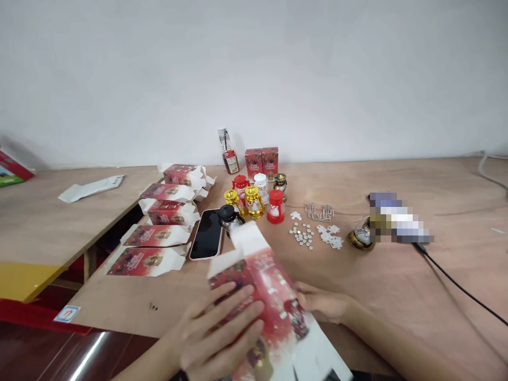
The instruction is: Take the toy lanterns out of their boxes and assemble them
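A red and white Christmas gift box of printed cardboard is in front of me, tilted, with its white end flaps up. My left hand lies across its left printed side, fingers stretched over the card and gripping it. On the right edge, my right hand pinches the box between thumb and fingers. Motion blurs the box a little, and its lower end runs out of view. Just beyond the flaps stands a small black lantern, partly hidden by the box. A phone lies left of it.
Several open boxes lie in a column at left. Small lanterns, two closed boxes and a bottle stand behind. Button cells, white plastic pieces, wire handles and a bronze lantern are at right, beside a cable.
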`<action>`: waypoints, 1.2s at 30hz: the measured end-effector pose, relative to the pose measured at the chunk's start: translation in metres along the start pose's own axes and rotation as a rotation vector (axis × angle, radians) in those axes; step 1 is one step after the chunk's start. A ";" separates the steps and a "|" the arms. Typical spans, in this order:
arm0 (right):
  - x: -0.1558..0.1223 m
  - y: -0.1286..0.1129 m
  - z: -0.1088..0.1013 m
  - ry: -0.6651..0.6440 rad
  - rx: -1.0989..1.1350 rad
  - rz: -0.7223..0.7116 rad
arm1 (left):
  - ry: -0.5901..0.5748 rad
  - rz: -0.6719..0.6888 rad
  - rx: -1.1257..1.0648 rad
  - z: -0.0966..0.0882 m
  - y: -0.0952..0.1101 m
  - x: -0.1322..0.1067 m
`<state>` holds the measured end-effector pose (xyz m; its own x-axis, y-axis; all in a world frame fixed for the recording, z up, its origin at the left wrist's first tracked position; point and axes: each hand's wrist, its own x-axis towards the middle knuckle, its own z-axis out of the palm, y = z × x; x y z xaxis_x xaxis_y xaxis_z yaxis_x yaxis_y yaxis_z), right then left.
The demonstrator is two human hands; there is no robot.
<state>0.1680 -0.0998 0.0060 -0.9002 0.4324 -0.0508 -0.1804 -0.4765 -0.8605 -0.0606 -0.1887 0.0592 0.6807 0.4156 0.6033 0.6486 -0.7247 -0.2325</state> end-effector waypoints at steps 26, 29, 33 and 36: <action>-0.022 -0.042 -0.020 0.714 -1.756 -1.023 | -0.155 -0.738 0.492 -0.047 -0.164 -0.107; -0.042 -0.067 -0.040 1.264 -1.970 -0.859 | 0.028 -0.680 0.488 -0.049 -0.144 -0.107; -0.065 -0.084 -0.070 1.481 -2.036 -0.394 | 0.063 -0.509 0.315 -0.029 -0.106 -0.098; -0.076 -0.089 -0.086 1.331 -1.908 -0.128 | -0.065 -0.233 -0.025 0.004 -0.069 -0.071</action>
<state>0.2863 -0.0248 0.0430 -0.1160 0.8464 0.5197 0.9563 0.2365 -0.1717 -0.1527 -0.1662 0.0297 0.5346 0.6071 0.5880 0.7827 -0.6180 -0.0735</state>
